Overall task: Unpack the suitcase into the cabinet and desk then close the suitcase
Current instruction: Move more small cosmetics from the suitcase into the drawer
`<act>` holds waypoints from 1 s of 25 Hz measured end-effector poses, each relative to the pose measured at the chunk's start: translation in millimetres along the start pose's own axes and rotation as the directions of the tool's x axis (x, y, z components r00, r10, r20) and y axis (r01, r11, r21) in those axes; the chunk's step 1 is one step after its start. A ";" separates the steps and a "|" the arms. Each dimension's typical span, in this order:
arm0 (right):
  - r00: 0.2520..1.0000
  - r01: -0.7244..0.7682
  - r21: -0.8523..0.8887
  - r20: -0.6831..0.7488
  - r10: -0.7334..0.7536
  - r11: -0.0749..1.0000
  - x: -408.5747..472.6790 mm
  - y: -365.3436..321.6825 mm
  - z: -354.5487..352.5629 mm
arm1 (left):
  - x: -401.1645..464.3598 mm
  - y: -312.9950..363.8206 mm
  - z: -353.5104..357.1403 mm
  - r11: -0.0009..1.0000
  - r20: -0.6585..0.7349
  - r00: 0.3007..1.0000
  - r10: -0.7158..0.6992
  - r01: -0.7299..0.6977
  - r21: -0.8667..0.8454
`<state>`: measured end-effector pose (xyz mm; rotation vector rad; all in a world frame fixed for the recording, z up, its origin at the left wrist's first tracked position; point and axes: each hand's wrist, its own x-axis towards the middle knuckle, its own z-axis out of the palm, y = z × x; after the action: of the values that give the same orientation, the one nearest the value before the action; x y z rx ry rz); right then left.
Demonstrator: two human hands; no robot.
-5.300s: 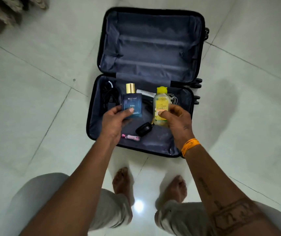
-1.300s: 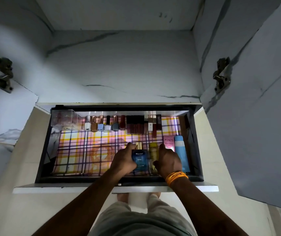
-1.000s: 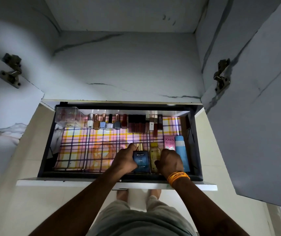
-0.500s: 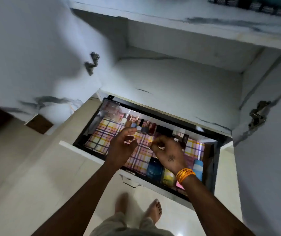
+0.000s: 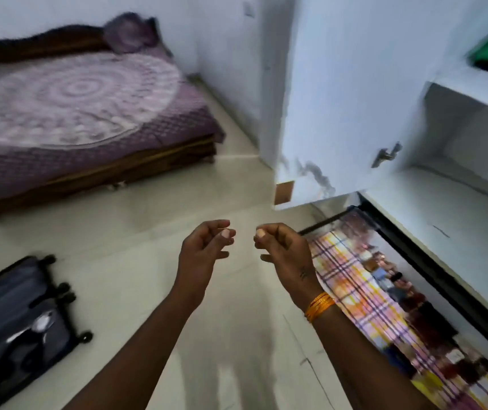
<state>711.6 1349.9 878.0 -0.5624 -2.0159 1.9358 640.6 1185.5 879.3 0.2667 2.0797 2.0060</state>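
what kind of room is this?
Most likely a home bedroom: a bed with a purple patterned cover, a white built-in cabinet with its drawer pulled out, and an open suitcase on the tiled floor.

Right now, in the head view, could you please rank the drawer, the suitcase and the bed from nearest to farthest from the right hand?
1. Drawer, open just right of the right hand.
2. Suitcase, on the floor, lower left.
3. Bed, far upper left.
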 end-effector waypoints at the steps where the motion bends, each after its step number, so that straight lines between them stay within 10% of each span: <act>1: 0.998 0.013 -0.011 0.065 -0.012 1.000 -0.9 -4.0 28.3 | -3.8 1.0 -30.3 1.000 -0.042 0.999 -0.002 0.002 -0.002; 15: 0.727 0.081 -0.001 0.684 -0.058 0.997 -79.5 -36.7 484.6 | -119.4 -10.4 -474.0 0.996 -0.694 0.718 -0.049 -0.012 -0.084; 25: 0.543 -0.003 0.015 0.840 -0.011 1.000 -92.0 -10.0 765.9 | -135.5 -47.7 -717.9 0.996 -0.844 0.531 -0.072 -0.009 -0.091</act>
<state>435.8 629.9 851.1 0.5532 -2.4650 2.4984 559.5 458.2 858.8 -0.9961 2.4058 2.4752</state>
